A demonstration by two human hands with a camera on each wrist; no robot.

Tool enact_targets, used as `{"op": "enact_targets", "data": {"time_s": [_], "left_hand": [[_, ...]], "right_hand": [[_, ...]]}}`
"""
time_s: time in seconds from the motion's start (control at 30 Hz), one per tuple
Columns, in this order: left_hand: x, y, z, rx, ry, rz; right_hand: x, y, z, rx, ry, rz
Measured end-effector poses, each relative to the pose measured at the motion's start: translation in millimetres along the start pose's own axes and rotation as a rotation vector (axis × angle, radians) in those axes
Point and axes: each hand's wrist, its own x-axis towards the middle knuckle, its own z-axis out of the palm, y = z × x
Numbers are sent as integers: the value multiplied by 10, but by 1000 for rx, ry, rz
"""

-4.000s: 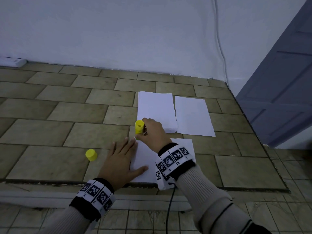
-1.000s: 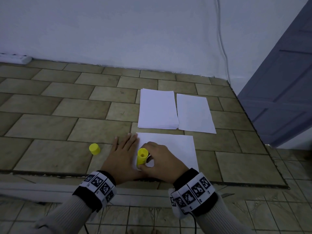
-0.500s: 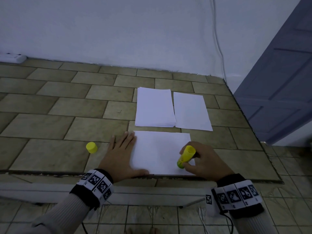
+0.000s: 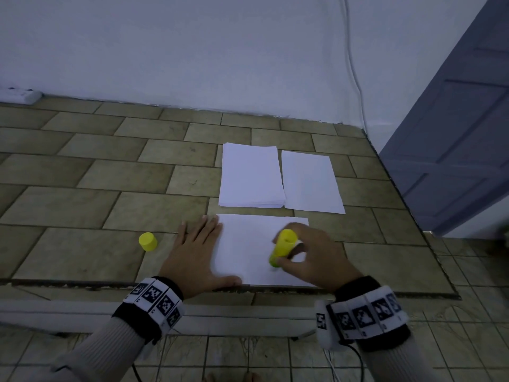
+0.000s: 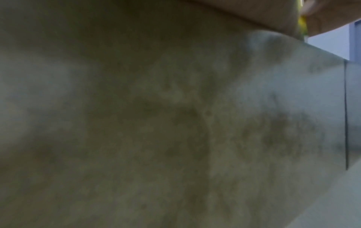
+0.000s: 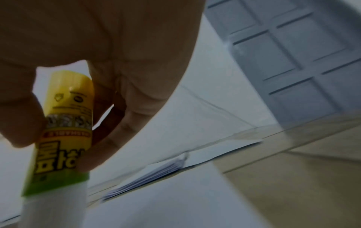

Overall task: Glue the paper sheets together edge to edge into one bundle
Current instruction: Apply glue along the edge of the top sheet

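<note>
Fingers of the right hand (image 4: pixel 311 256) grip a tilted yellow plastic glue stick (image 4: pixel 283 247), tip on the white paper sheet (image 4: pixel 249 249) on the tiled surface (image 4: pixel 82 210); left hand (image 4: pixel 197 255) lies flat, fingers straight, pressing its left edge.

Near white sheet (image 4: pixel 248 244) flat, tilted yellow glue stick (image 4: pixel 282 247) on it

- Pale grey ribbed sleeves (image 4: pixel 104 340) cover both forearms.
- Each wrist wears a black band (image 4: pixel 154 301) with white square-patterned marker tiles.
- A thin cable (image 4: pixel 358 362) hangs beneath the right wristband (image 4: pixel 363 315).
</note>
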Motion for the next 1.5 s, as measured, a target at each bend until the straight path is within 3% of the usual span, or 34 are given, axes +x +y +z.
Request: {"op": "enact_targets", "data": {"time_s": [0.2,0.43,0.6,0.9,1.1,1.27,1.5], "left_hand": [[7,12,16,-45,69,31],[30,-46,112,-80,85,72],[23,-7,42,-75,115,57],[6,-2,-4,-73,46,-7],[10,-18,27,-69,64,2],[3,-15,73,-85,146,19],[1,-6,49,-77,123,17]], "right_hand": [[422,-296,549,-37,-158,-60],[591,-335,656,-132,-286,-77],[815,-302,588,-188,-248,-109],[1273,-147,462,-265,-159,40],[908,-17,322,-149,-70,31],[416,53,148,-12,-71,28],[71,-15,170,45,-100,-16]]}}
